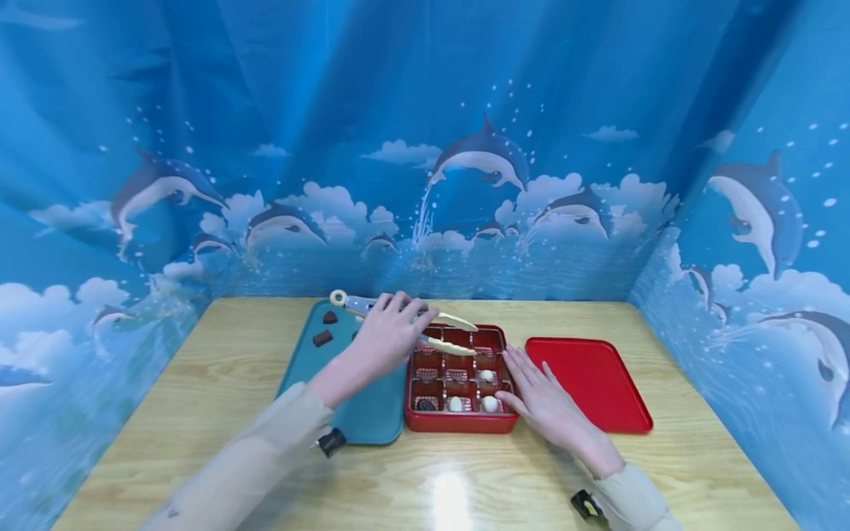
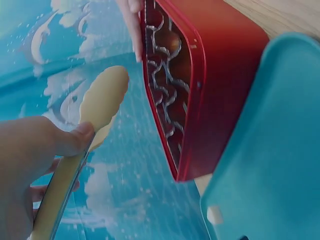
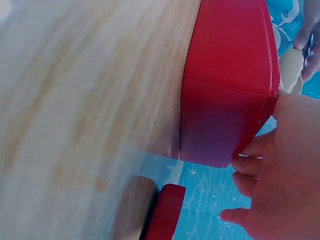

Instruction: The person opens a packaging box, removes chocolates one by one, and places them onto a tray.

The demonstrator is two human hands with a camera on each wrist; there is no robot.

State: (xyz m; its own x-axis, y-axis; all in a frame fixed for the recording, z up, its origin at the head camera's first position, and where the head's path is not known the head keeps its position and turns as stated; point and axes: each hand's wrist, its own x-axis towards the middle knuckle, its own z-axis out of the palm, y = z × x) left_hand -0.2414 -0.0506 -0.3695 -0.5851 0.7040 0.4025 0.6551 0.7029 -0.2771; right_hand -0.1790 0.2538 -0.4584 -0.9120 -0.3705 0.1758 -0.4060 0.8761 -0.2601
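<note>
My left hand point(image 1: 387, 330) grips a pair of tongs point(image 2: 104, 97) with pale cream tips. The tips stand apart over the back of a red box point(image 1: 458, 422), with nothing between them. Clear dividers split the box into small compartments. Along its front row sit a dark chocolate point(image 1: 426, 405), a white chocolate point(image 1: 454, 404) and a round white chocolate point(image 1: 489, 404). Another white chocolate point(image 1: 487, 375) lies behind the round one. My right hand point(image 1: 546, 405) rests against the box's right rim, fingers extended, with the thumb near the front right corner.
A teal tray point(image 1: 373, 424) lies left of the box, partly beneath my left arm. On it are two brown chocolates point(image 1: 322, 338) and a small white piece point(image 2: 215, 215). The red lid point(image 1: 591, 380) lies flat to the right. A dolphin-print curtain point(image 1: 372, 184) borders the wooden table point(image 1: 219, 361).
</note>
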